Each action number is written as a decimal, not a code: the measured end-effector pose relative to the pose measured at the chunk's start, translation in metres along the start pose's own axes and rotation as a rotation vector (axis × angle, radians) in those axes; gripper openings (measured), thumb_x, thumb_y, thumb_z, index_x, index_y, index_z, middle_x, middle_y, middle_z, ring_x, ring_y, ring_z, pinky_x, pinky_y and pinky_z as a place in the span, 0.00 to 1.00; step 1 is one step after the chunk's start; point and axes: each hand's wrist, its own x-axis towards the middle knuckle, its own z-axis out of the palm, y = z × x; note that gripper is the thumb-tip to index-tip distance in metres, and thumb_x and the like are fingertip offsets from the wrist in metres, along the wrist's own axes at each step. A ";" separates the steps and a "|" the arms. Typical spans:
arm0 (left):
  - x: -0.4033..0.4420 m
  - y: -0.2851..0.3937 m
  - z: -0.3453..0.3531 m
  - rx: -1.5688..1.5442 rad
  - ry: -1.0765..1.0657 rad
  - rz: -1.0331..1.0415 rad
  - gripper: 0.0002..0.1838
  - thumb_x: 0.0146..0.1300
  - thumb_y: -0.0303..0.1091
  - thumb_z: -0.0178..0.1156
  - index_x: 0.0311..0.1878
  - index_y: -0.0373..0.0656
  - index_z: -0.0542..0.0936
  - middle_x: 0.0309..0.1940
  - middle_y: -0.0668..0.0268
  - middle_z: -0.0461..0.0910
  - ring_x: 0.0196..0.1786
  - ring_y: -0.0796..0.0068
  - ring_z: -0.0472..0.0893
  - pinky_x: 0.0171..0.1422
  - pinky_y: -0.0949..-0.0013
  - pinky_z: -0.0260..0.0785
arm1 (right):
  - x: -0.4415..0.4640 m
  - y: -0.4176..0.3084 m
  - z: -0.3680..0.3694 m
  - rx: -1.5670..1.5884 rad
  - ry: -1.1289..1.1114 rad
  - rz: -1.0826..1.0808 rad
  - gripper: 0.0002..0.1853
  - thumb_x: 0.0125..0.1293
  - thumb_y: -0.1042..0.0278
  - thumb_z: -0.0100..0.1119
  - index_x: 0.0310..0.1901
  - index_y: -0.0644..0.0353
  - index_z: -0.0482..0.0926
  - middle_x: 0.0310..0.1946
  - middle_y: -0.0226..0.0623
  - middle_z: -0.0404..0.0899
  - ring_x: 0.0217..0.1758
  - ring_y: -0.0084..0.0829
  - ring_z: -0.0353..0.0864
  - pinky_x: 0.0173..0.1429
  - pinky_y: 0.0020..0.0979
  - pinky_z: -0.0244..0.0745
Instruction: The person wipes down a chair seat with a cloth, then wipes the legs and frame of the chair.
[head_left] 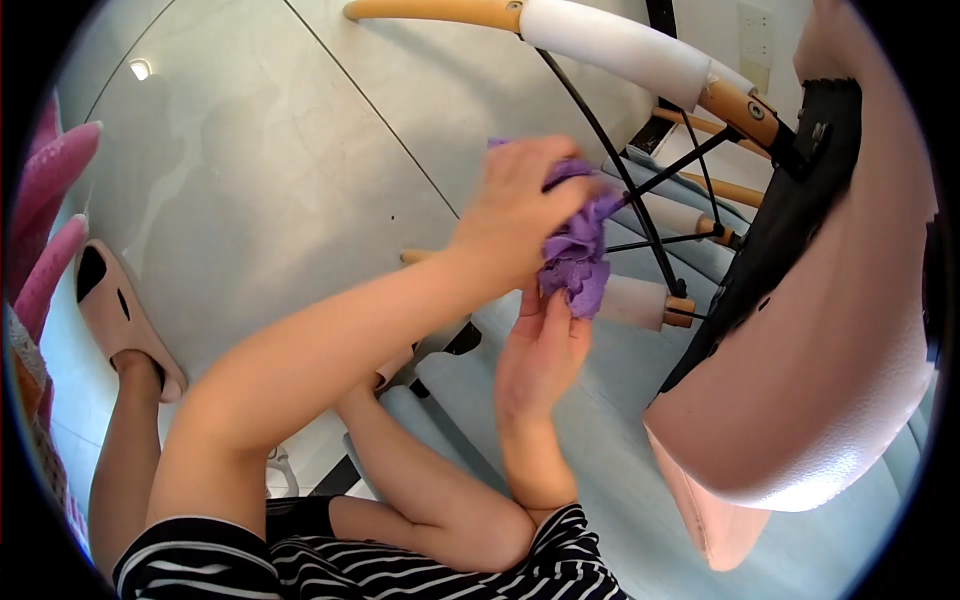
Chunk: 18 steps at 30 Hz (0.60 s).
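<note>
Left hand [505, 205] clamps bunched purple cloth [575, 247]; right hand [540, 365] pinches lower end. Firm paired grips likely keep folds gathered.

You are in what looks like a home.
You have large, glossy pale tiles [290, 130] with thin dark joints at ten to eleven o'clock, and a soft pink slip-on [125, 325] worn at nine o'clock. A tipped chair with a padded pink seat [800, 400] lies at three o'clock, its wooden legs [735, 110] towards one o'clock, where a wall socket [757, 32] also shows.
</note>
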 end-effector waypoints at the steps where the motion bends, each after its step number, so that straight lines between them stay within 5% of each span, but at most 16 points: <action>1: -0.003 0.004 -0.004 -0.206 -0.038 -0.234 0.23 0.49 0.32 0.64 0.50 0.41 0.74 0.51 0.64 0.72 0.51 0.66 0.73 0.56 0.62 0.64 | -0.002 0.000 0.001 0.015 -0.008 -0.005 0.20 0.70 0.74 0.42 0.63 0.67 0.63 0.64 0.41 0.62 0.67 0.33 0.63 0.70 0.37 0.59; 3: -0.010 0.016 -0.013 -0.615 -0.117 -0.709 0.24 0.52 0.30 0.65 0.53 0.40 0.72 0.51 0.64 0.72 0.48 0.70 0.75 0.53 0.65 0.67 | -0.007 -0.002 -0.002 0.026 -0.015 -0.099 0.22 0.70 0.74 0.44 0.64 0.66 0.62 0.66 0.41 0.60 0.68 0.33 0.60 0.71 0.38 0.56; 4: -0.011 0.025 -0.018 -0.743 -0.117 -0.691 0.29 0.52 0.32 0.67 0.57 0.39 0.68 0.49 0.64 0.73 0.47 0.74 0.76 0.52 0.69 0.68 | -0.011 -0.003 -0.006 0.021 -0.016 -0.187 0.22 0.70 0.73 0.44 0.65 0.66 0.61 0.67 0.41 0.60 0.69 0.33 0.60 0.71 0.38 0.55; 6: -0.003 0.055 -0.016 -0.803 0.067 -0.515 0.24 0.52 0.32 0.61 0.53 0.44 0.69 0.42 0.56 0.72 0.44 0.53 0.76 0.46 0.62 0.70 | -0.022 -0.006 -0.020 0.024 0.001 -0.313 0.23 0.68 0.73 0.46 0.64 0.69 0.61 0.67 0.38 0.59 0.69 0.35 0.59 0.72 0.40 0.52; 7: 0.007 0.063 -0.011 -0.892 0.135 -0.328 0.24 0.52 0.29 0.59 0.53 0.43 0.66 0.42 0.55 0.73 0.44 0.51 0.76 0.47 0.61 0.70 | -0.028 -0.011 -0.028 0.095 -0.036 -0.301 0.23 0.68 0.73 0.46 0.64 0.68 0.61 0.67 0.37 0.59 0.68 0.35 0.60 0.71 0.40 0.52; 11: 0.029 0.077 0.015 -0.812 -0.131 0.021 0.20 0.55 0.33 0.57 0.53 0.44 0.72 0.43 0.60 0.76 0.48 0.58 0.76 0.60 0.58 0.64 | -0.026 -0.024 -0.026 0.096 0.075 -0.353 0.21 0.67 0.74 0.47 0.61 0.66 0.64 0.63 0.39 0.62 0.63 0.36 0.62 0.67 0.36 0.58; 14: 0.055 0.073 0.019 -0.277 -0.711 0.253 0.13 0.56 0.33 0.54 0.46 0.47 0.76 0.35 0.66 0.78 0.47 0.64 0.76 0.68 0.57 0.56 | -0.009 -0.024 -0.037 -0.063 0.109 -0.439 0.19 0.67 0.74 0.47 0.59 0.67 0.65 0.63 0.43 0.62 0.63 0.36 0.64 0.65 0.36 0.61; 18: 0.054 0.057 0.020 -0.046 -0.448 0.503 0.06 0.57 0.34 0.54 0.36 0.49 0.78 0.29 0.74 0.78 0.47 0.72 0.77 0.74 0.57 0.48 | -0.006 -0.024 -0.038 -0.152 0.110 -0.424 0.16 0.66 0.75 0.48 0.55 0.68 0.67 0.60 0.43 0.65 0.59 0.36 0.68 0.60 0.39 0.66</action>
